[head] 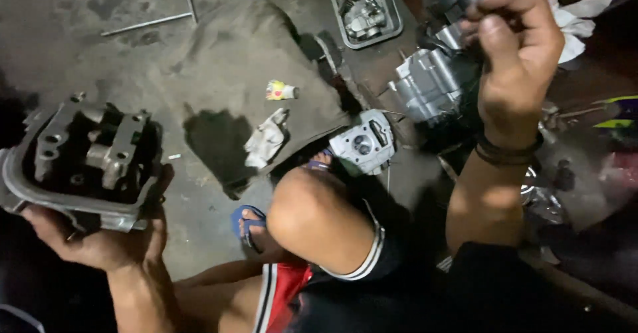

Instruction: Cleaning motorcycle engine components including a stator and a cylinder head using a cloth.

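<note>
My left hand [109,240] holds up a grey metal engine cylinder head [83,160] from below at the left, its open side with the rocker arms facing me. At the upper right my right hand [515,47] is raised and closed in a fist over the engine block [432,84]; a dark band sits on its wrist. Whether the fist holds anything I cannot see. My bent knee [312,213] and a foot in a blue sandal [247,223] are in the middle.
A second grey engine cover [364,143] lies on the concrete floor by my knee. A metal tray [392,30] of parts stands at the top. A crumpled rag [266,140], a small yellow packet [280,91] and a metal rod [146,24] lie on the floor.
</note>
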